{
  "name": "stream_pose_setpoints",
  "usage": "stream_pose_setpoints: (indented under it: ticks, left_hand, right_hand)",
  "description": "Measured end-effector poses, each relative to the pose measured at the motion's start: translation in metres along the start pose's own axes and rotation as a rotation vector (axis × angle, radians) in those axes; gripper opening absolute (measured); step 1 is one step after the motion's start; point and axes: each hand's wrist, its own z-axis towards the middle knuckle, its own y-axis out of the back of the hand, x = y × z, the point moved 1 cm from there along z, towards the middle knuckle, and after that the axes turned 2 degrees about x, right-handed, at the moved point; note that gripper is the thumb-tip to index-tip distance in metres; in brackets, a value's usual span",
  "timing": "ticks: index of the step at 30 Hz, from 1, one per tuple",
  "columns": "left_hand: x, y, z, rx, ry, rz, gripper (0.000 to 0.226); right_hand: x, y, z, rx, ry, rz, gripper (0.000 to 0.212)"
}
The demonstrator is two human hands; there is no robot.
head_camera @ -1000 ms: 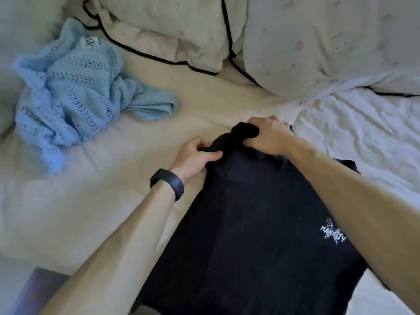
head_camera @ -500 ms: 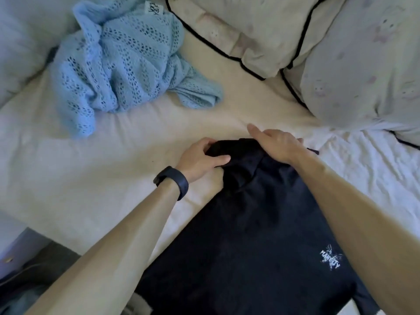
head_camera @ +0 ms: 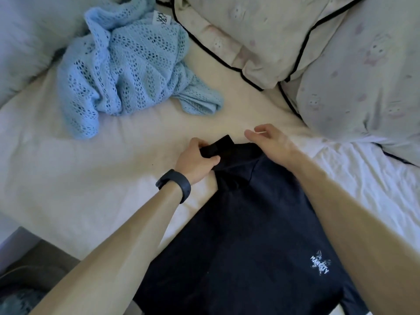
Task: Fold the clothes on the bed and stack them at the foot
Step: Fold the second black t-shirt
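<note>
I am looking down through the head camera at the bed sheet (head_camera: 91, 178). The dark blue shirt (head_camera: 245, 235) is lying spread out on the sheet, close to me, between the two arms. A small white logo (head_camera: 320, 266) is showing on its lower right part.

The left hand (head_camera: 195, 160) is gripping a bunched bit of the shirt at its top edge. The thumb and fingers are curling round the cloth. A black wristband (head_camera: 176, 185) is sitting on the left wrist.

The right hand (head_camera: 270, 142) is just beside the left one, at the top right of the shirt. Its fingers are loose and a little spread, and they are holding nothing. I cannot tell if the fingertips are touching the sheet or hanging just above it. The right arm is reaching over the shirt's right side.

The light blue knit top (head_camera: 127, 71) is lying in a crumpled heap farther up the bed on the left, well apart from the shirt. It is not folded.

A pale pillow (head_camera: 261, 37) with black edging is lying at the top, and a second pillow (head_camera: 363, 76) is sitting just beside it on the right. A white rumpled blanket (head_camera: 375, 178) is lying to the right of the shirt.
</note>
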Motion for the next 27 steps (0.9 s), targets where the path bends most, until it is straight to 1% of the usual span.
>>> stream_pose_setpoints:
  ticks: [1,2,3,4,6,7,8,9,10,12,13,14,15,16,17,18,19,20,21,22,23,24,25,26,27]
  left_hand:
    - [0.002,0.000,0.001,0.028,0.012,-0.026,0.038]
    - [0.003,0.001,0.001,0.057,0.009,-0.086,0.043]
    - [0.003,0.003,0.001,0.104,0.002,-0.167,0.048]
    - [0.004,0.004,-0.001,0.169,-0.007,-0.244,0.055]
    - [0.007,0.005,-0.006,0.287,-0.015,-0.317,0.065]
    - [0.008,0.006,-0.008,0.318,-0.023,-0.296,0.069]
    - [0.009,0.006,-0.008,0.330,-0.039,-0.252,0.071]
    - [0.009,0.007,-0.009,0.323,-0.059,-0.199,0.069]
    - [0.010,0.006,-0.008,0.307,-0.083,-0.141,0.062]
    - [0.007,0.005,-0.006,0.294,-0.112,0.004,0.034]
    - [0.004,0.004,-0.005,0.296,-0.118,0.087,0.023]
    - [0.002,0.003,-0.004,0.287,-0.133,0.174,0.017]
    - [0.001,0.002,-0.003,0.257,-0.165,0.253,0.016]
    - [-0.001,0.000,-0.001,0.212,-0.210,0.309,0.015]
    - [-0.004,-0.002,0.000,0.162,-0.255,0.330,0.017]
    - [-0.007,-0.004,-0.001,0.129,-0.288,0.315,0.025]
    - [-0.010,-0.005,0.000,0.114,-0.308,0.282,0.028]
    - [-0.012,-0.005,0.000,0.111,-0.320,0.278,0.024]
    - [-0.012,-0.005,0.001,0.113,-0.330,0.312,0.024]
    - [-0.010,-0.004,0.000,0.113,-0.329,0.368,0.029]
    - [-0.008,-0.001,0.000,0.101,-0.316,0.407,0.035]
    - [-0.005,0.003,-0.001,0.073,-0.296,0.432,0.040]
    - [-0.001,0.007,-0.003,0.030,-0.286,0.447,0.044]
    - [0.003,0.012,-0.005,-0.018,-0.291,0.441,0.046]
    - [0.008,0.016,-0.007,-0.064,-0.304,0.394,0.047]
  right_hand:
    - [0.005,-0.004,0.004,0.065,-0.027,-0.173,0.064]
    - [0.013,-0.007,0.007,0.089,-0.022,-0.346,0.073]
    - [0.021,-0.012,0.010,0.094,0.000,-0.495,0.074]
    - [0.026,-0.014,0.015,0.092,0.029,-0.596,0.068]
    - [0.033,-0.019,0.022,0.136,0.088,-0.678,0.045]
    - [0.033,-0.020,0.026,0.144,0.109,-0.661,0.031]
    - [0.031,-0.021,0.028,0.125,0.125,-0.588,0.019]
    - [0.026,-0.019,0.029,0.082,0.137,-0.488,0.012]
    - [0.020,-0.017,0.028,0.011,0.155,-0.402,0.011]
    - [0.007,-0.011,0.023,-0.162,0.213,-0.293,0.013]
    - [0.000,-0.007,0.019,-0.221,0.226,-0.231,0.013]
    - [-0.003,-0.006,0.013,-0.251,0.230,-0.163,0.012]
    - [-0.004,-0.006,0.008,-0.258,0.238,-0.114,0.012]
    - [-0.004,-0.007,0.003,-0.239,0.259,-0.082,0.015]
    - [0.000,-0.011,-0.002,-0.186,0.278,-0.069,0.021]
    - [0.005,-0.015,-0.007,-0.098,0.285,-0.076,0.031]
    - [0.011,-0.020,-0.011,0.003,0.281,-0.123,0.038]
    - [0.015,-0.023,-0.014,0.090,0.258,-0.209,0.039]
    - [0.017,-0.025,-0.015,0.154,0.229,-0.311,0.034]
    - [0.017,-0.026,-0.014,0.186,0.212,-0.415,0.030]
    - [0.016,-0.024,-0.012,0.177,0.211,-0.502,0.026]
    - [0.013,-0.020,-0.011,0.146,0.222,-0.536,0.024]
    - [0.009,-0.016,-0.009,0.078,0.248,-0.493,0.023]
    - [0.005,-0.011,-0.007,-0.028,0.269,-0.356,0.024]
    - [0.001,-0.005,-0.005,-0.173,0.283,-0.159,0.023]
